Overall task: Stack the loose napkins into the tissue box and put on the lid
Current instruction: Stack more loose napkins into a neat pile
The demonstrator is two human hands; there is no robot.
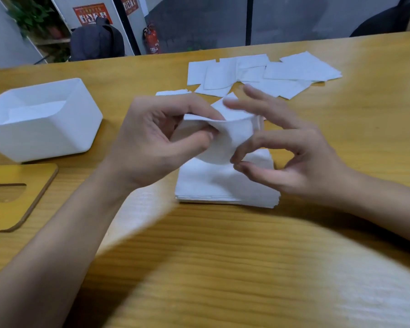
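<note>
Status: partly done. The tissue box [43,138] stands open at ten o'clock from the hands. A few white sheets already lie low inside it, and it looks far from full. Its wooden lid [33,181] lies flat on the table [223,256] at eight o'clock, just beside the box and not fitted.

Directly beneath the hands sits a squared stack [223,185] of napkins, not yet boxed. At twelve to one o'clock lies a spread of loose napkins [282,72], overlapping and unsorted.

The left hand [152,143] has its grip closed on a single napkin [230,138], thumb and fingers pinching one edge so the sheet bows. The right hand [298,162] hovers at the sheet's other side, fingers spread, thumb and forefinger near its lower edge. Blur prevents saying whether that grip has hold.

Outstanding, in my judgement: gather the scattered sheets, transfer the stack, fit the lid.
</note>
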